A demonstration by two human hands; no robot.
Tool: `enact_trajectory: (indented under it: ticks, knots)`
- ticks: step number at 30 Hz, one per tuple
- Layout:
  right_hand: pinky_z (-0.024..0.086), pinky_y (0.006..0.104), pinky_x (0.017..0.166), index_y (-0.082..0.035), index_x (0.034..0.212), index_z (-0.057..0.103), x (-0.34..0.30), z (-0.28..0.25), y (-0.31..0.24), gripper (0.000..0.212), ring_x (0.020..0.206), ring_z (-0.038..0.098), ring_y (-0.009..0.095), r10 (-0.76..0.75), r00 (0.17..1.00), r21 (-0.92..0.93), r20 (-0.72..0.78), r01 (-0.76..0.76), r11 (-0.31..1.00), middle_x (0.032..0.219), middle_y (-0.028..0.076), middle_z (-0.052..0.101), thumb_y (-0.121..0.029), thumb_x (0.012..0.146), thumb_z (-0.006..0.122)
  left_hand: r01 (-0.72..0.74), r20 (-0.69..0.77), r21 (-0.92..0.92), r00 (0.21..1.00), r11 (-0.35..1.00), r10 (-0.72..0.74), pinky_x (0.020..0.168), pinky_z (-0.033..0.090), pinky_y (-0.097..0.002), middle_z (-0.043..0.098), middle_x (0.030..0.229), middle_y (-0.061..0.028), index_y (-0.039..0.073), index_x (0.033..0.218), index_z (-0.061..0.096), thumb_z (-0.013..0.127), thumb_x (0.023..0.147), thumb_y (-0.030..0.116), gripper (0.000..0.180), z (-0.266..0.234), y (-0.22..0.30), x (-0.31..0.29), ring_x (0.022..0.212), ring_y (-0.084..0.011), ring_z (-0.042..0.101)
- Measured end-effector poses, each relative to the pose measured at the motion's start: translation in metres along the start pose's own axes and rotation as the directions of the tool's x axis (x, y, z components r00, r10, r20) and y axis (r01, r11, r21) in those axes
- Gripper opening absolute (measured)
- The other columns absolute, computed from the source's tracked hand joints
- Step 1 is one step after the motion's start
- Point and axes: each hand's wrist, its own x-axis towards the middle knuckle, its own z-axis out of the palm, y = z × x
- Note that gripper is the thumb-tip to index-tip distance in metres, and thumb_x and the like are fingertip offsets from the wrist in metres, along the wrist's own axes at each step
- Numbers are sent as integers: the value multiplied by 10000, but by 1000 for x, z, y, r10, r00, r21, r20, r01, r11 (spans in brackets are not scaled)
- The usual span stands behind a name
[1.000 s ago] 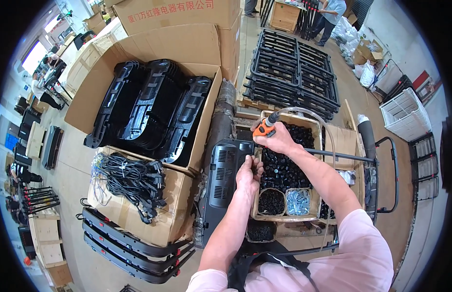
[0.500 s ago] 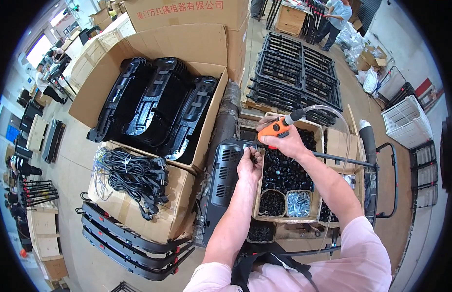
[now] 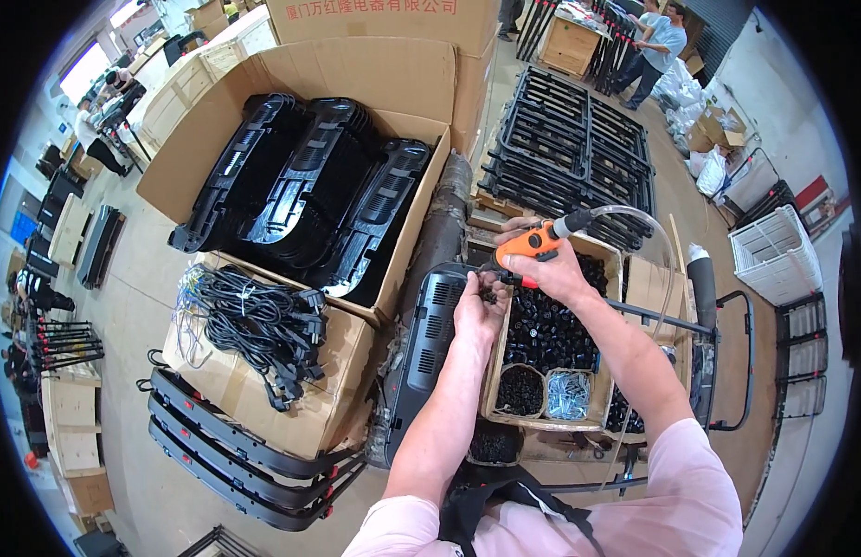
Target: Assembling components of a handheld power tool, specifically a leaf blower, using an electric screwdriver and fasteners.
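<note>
My right hand (image 3: pixel 549 267) is wrapped round an orange power screwdriver (image 3: pixel 529 243), with a clear hose (image 3: pixel 648 221) running from its dark rear end. The driver's front end points down-left at the top corner of a black slotted plastic housing (image 3: pixel 434 320). Close by, my left hand (image 3: pixel 480 306) is curled, with small dark pieces in the palm that look like screws. Its thumb and fingertips meet beside the driver's tip, at the housing's edge. What exactly the fingertips pinch is too small to make out.
A parts box (image 3: pixel 491 408) on the right holds black knobs (image 3: pixel 551 330), black screws (image 3: pixel 520 390) and silver screws (image 3: pixel 568 395). Left are a carton (image 3: pixel 440 172) of black plastic shells and bundled power cords (image 3: pixel 250 320). Black frames (image 3: pixel 574 139) are stacked ahead; people work farther off.
The view has shifted slightly. My right hand has tilted the screwdriver, bringing its front end closer to my left fingertips at the housing's upper corner.
</note>
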Motion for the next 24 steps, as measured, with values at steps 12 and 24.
enact_trajectory:
  ticks: [12,24]
  knots:
    - [549,344,1026,-46,1274,665,38,26,30,468,1082,702,163,68,998,-137,-15,-70,988,1142,75,752,-104,839,826,77,79,311,991,947,-107,811,608,-329,651,1039,-97,-1,1230,582,398,1155,222,299,-22,-17,-29,892,-218,662]
    - [548,338,987,-46,1081,726,42,41,29,300,1023,706,168,83,997,-310,8,-76,948,1075,57,761,-108,799,809,4,59,387,998,922,-29,854,637,-337,689,1105,-102,6,1228,619,440,1151,236,301,-35,-6,-47,951,-211,707]
